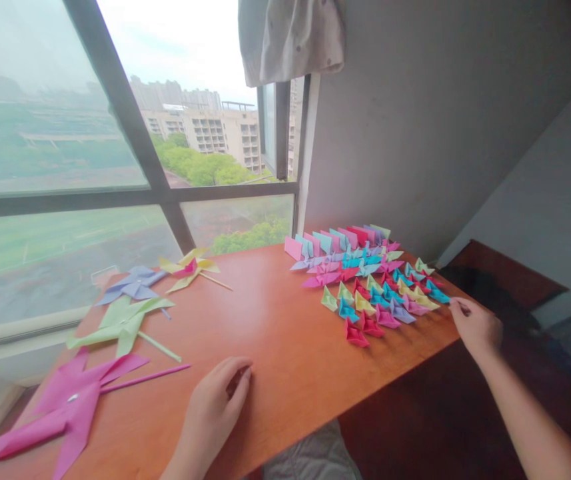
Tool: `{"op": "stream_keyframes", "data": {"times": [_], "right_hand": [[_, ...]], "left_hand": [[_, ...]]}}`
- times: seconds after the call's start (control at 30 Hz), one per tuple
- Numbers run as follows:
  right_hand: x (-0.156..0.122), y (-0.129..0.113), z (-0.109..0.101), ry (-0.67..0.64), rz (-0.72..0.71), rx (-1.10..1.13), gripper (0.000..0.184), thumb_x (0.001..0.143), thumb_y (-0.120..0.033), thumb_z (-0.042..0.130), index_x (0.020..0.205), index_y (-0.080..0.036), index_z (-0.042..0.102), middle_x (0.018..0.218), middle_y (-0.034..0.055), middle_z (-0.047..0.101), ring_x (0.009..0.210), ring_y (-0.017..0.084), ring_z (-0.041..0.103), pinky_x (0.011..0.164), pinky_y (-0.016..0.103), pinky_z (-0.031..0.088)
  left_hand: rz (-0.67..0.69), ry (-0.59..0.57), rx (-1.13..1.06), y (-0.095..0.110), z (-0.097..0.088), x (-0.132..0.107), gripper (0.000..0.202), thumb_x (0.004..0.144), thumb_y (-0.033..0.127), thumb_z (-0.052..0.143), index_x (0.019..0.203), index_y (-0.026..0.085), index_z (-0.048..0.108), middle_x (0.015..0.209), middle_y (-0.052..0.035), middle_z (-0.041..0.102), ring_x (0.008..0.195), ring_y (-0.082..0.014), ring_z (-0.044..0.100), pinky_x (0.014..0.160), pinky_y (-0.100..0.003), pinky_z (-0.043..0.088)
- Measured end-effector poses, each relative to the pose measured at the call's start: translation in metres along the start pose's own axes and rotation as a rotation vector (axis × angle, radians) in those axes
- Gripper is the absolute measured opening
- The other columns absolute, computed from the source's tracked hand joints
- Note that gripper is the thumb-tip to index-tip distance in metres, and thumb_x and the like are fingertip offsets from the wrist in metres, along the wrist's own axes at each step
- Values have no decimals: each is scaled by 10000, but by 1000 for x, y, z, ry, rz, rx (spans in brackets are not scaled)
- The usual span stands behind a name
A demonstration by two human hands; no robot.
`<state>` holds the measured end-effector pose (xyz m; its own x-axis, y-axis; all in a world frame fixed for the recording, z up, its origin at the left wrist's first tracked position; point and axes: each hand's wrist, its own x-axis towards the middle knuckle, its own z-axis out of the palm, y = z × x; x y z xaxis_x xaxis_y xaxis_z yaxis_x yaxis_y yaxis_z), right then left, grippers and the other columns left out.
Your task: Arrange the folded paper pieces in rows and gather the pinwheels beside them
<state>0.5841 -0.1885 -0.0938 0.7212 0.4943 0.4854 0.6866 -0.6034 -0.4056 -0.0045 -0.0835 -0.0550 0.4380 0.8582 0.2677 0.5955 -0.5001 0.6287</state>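
My right hand (476,325) is at the table's right edge, with thumb and fingers pinched at the tip of a blue paper boat (436,292) that ends the row. Rows of folded paper boats (388,317) in red, yellow, green, pink, purple and blue spread leftward from it. My left hand (220,397) rests near the table's front edge, its fingers curled against the thumb, and nothing shows in it. Left of that hand lies a magenta paper pinwheel (82,399) with a stick of the same colour.
Behind the boats are folded paper cranes (330,265) and a row of standing paper pieces (292,248). Green (124,322), purple (138,285) and yellow (188,268) pinwheels lie along the window side of the wooden table (275,333). A grey wall (390,133) rises behind.
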Motion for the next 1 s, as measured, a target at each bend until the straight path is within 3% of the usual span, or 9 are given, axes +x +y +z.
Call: {"op": "stream_keyframes", "data": {"times": [0.17, 0.33, 0.47, 0.53, 0.67, 0.83, 1.0], "right_hand": [[-6, -27, -28, 102, 23, 80, 381, 835, -420, 558, 967, -130, 766, 795, 154, 739, 705, 244, 662, 634, 333, 439], [-37, -113, -49, 180, -154, 228, 404, 869, -463, 555, 995, -141, 764, 778, 107, 742, 675, 220, 683, 650, 307, 489], [-80, -194, -53, 103, -495, 432, 289, 897, -405, 574, 956, -181, 746, 866, 68, 753, 725, 187, 691, 716, 285, 518], [-104, -230, -51, 27, -569, 544, 235, 921, -337, 558, 973, -184, 728, 934, 71, 748, 805, 187, 696, 763, 284, 524], [-153, -282, -36, -242, -639, 750, 205, 943, -277, 520, 1008, -190, 693, 883, 56, 725, 707, 155, 664, 668, 257, 531], [-197, -301, -15, -482, -726, 805, 204, 957, -232, 479, 1026, -200, 669, 836, 40, 698, 681, 145, 635, 663, 259, 516], [-207, -296, -8, -527, -770, 792, 198, 956, -221, 482, 1039, -208, 661, 843, 43, 697, 730, 158, 642, 716, 278, 507]], "left_hand": [[-19, -12, -19, 1, 0, -1, 197, 917, 291, 497, 961, 214, 673, 876, -39, 735, 740, -190, 683, 650, -262, 530], [-85, -24, -75, 10, -2, 1, 230, 919, 306, 480, 950, 198, 680, 815, -38, 730, 683, -183, 665, 633, -271, 517], [-162, 20, -82, 8, -14, 13, 257, 905, 329, 485, 969, 195, 694, 872, -45, 751, 717, -188, 680, 642, -276, 525], [-183, 66, -20, -1, -29, 24, 270, 894, 351, 489, 976, 198, 696, 910, -48, 758, 744, -195, 689, 658, -282, 532], [-254, 142, 266, -29, -69, 59, 275, 868, 365, 496, 982, 223, 701, 920, -19, 766, 755, -193, 708, 695, -275, 538], [-354, 238, 428, -69, -114, 110, 281, 805, 303, 543, 1005, 205, 714, 934, -57, 768, 825, -250, 717, 749, -311, 521], [-414, 254, 520, -102, -127, 148, 355, 809, 280, 513, 1076, 161, 715, 1048, -119, 751, 974, -314, 690, 818, -352, 515]]}}
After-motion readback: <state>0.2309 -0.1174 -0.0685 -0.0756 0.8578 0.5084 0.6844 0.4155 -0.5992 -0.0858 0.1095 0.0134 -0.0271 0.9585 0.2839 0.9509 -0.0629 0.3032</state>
